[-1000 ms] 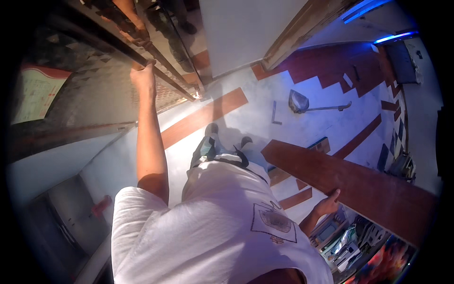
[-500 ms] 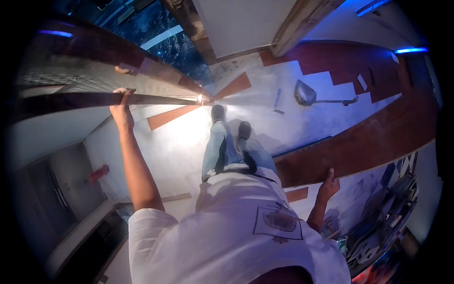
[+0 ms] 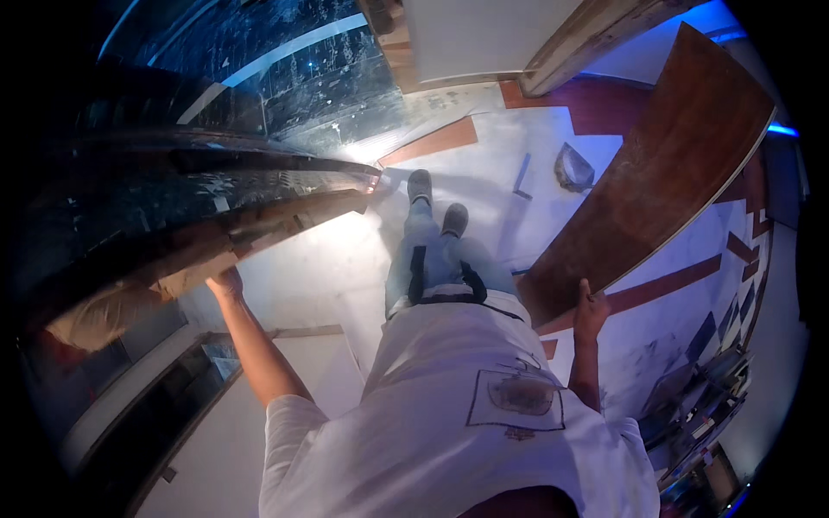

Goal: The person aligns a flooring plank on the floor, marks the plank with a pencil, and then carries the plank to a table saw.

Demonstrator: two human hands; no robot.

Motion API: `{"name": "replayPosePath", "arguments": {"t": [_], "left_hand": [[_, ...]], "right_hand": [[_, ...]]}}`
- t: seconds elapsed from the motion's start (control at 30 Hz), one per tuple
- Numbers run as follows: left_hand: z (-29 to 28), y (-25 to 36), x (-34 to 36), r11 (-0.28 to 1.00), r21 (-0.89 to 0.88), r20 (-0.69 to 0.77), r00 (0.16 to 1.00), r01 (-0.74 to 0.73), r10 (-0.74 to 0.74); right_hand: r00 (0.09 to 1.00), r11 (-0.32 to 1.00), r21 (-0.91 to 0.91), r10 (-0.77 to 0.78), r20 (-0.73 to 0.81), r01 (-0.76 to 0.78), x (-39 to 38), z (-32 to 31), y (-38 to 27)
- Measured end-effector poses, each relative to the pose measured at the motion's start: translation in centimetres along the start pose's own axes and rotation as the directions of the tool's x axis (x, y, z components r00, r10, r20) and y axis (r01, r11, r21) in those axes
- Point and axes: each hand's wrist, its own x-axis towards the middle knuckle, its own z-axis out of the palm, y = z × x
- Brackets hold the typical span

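My right hand (image 3: 591, 311) is closed on the near edge of a wide reddish-brown wooden board (image 3: 643, 181), thumb up. The board slants up and away to the right, one end near my legs. On the left, my left hand (image 3: 226, 283) holds the edge of a dark, glossy door-like panel (image 3: 294, 180); its fingers are partly hidden behind that edge. Tan sheet-like material (image 3: 194, 269) shows beside the hand, though I cannot tell whether it is a reflection. Below the board, a narrow reddish-brown plank (image 3: 665, 283) lies on the pale floor.
A dustpan (image 3: 572, 168) lies on the floor ahead of my shoes, close to a thin strip (image 3: 522, 175). A short plank (image 3: 432, 142) rests by the doorway. Reddish flooring (image 3: 604, 104) covers the far right. Cluttered shelving (image 3: 708, 406) stands at the lower right.
The board in my right hand has swung its far end up and forward, now hiding the dustpan's handle. The panel at my left hand has turned, and that hand is lower.
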Motion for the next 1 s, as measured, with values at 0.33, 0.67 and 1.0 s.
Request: {"name": "replayPosePath", "arguments": {"t": [0.33,0.67,1.0], "left_hand": [[-6.4,4.7,-6.7,0.997,0.078,-0.355,0.934,0.000,0.028],[-9.7,11.1,-12.4,0.972,0.225,-0.823,0.546,0.063,0.155],[-12.1,19.4,-15.3,0.547,0.756,-0.595,0.028,0.359,0.803]], "right_hand": [[0.980,0.975,-0.115,-0.180,0.089,0.190,0.5,3.5,-2.1],[0.838,0.848,-0.112,-0.479,0.261,0.519,4.5,7.6,-5.0],[0.745,0.804,0.071,-0.576,0.337,0.590,8.2,10.2,-7.5]]}}
